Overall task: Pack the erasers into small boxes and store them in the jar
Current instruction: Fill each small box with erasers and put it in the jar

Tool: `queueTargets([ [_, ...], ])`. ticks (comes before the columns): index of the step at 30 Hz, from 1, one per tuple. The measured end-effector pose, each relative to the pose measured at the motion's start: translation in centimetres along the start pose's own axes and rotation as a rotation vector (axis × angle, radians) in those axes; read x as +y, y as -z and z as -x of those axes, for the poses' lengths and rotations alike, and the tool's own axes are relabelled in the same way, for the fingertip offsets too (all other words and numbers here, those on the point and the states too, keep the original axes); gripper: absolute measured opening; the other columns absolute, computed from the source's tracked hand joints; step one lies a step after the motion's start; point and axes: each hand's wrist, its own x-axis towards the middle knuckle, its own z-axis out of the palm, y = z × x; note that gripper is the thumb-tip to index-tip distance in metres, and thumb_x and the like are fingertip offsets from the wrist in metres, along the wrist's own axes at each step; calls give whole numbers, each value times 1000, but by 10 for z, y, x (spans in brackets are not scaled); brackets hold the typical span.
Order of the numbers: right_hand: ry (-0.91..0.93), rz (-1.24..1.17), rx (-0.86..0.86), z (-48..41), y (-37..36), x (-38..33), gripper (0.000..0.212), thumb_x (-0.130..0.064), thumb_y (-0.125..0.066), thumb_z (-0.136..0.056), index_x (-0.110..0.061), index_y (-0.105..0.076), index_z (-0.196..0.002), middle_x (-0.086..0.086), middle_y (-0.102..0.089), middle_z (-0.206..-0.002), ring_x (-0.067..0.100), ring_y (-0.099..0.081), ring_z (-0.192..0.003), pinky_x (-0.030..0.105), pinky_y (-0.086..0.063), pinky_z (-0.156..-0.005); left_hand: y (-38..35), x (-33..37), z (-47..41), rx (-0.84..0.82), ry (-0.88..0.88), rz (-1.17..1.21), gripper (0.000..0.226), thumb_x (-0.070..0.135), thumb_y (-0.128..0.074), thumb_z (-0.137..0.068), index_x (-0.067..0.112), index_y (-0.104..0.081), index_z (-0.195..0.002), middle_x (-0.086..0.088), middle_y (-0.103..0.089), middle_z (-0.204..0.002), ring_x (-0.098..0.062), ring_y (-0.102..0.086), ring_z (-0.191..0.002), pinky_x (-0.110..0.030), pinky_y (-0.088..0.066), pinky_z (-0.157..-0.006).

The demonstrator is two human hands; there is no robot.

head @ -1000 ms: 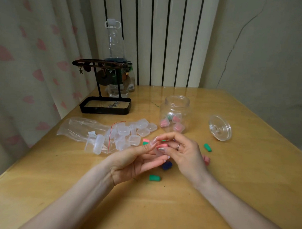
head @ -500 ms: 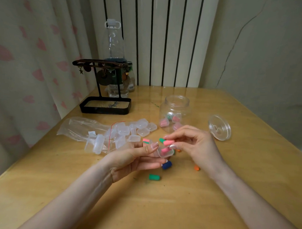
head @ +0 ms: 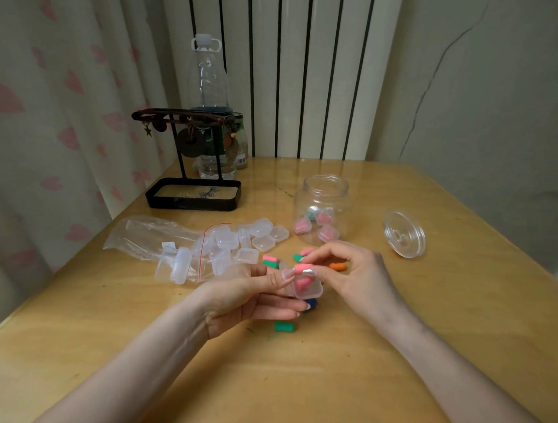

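My left hand [head: 252, 296] holds a small clear box [head: 308, 290] with a pink eraser inside it. My right hand [head: 351, 277] pinches another pink eraser [head: 301, 269] at the box's open top. Loose erasers lie around on the wooden table [head: 392, 357]: a green one [head: 284, 326], a blue one [head: 311, 303] partly under my fingers, an orange one [head: 337, 266], a pink-and-green pair [head: 270, 261]. The clear jar [head: 322, 209] stands open behind, with several filled boxes inside. Its lid [head: 404, 233] lies to the right.
A pile of empty clear boxes [head: 238, 241] spills from a plastic bag [head: 150, 238] at the left. A black jewellery stand [head: 193, 180] and a tall plastic bottle [head: 209, 91] stand at the back left, by the curtain and radiator.
My right hand swung from the right side of the table back to the box, bringing a second pink eraser to its opening. My left hand kept holding the box.
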Motion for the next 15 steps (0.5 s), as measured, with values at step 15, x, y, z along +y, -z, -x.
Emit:
queueTargets([
  [15, 26, 38, -4, -3, 2, 5, 6, -20, -78, -73, -22, -72, -74, 2, -71, -87, 20, -67, -89, 47, -51, -80, 4, 1, -2, -27, 17, 27, 45, 28, -64, -70, 0, -63, -106, -16, -71, -103, -21, -72, -83, -27, -59, -73],
])
